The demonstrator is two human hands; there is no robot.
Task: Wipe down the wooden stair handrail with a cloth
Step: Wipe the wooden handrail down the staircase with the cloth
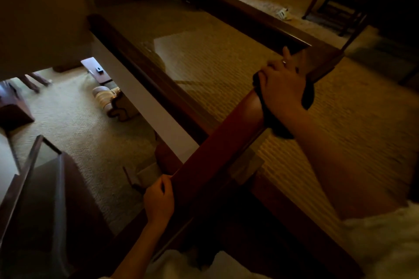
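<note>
A: What might go wrong here?
B: The cloth (pixel 275 123), centre right, is bunched under the right hand (pixel 281 88), whose fingers curl over it and the handrail (pixel 215 149). Its loose end hangs free, so it could slip off onto the carpet (pixel 340 108).
A: And the left hand (pixel 158 199)?
B: Lower centre, fingers curled round the rail's edge. One cloth, one handrail, two hands.

The wooden handrail (pixel 217 149), dark reddish-brown with a smooth, rounded top, is seen running diagonally from lower left to upper right. A dark cloth (pixel 273 121) is draped over it near its upper end, bunched, with folds hung down either side.
</note>
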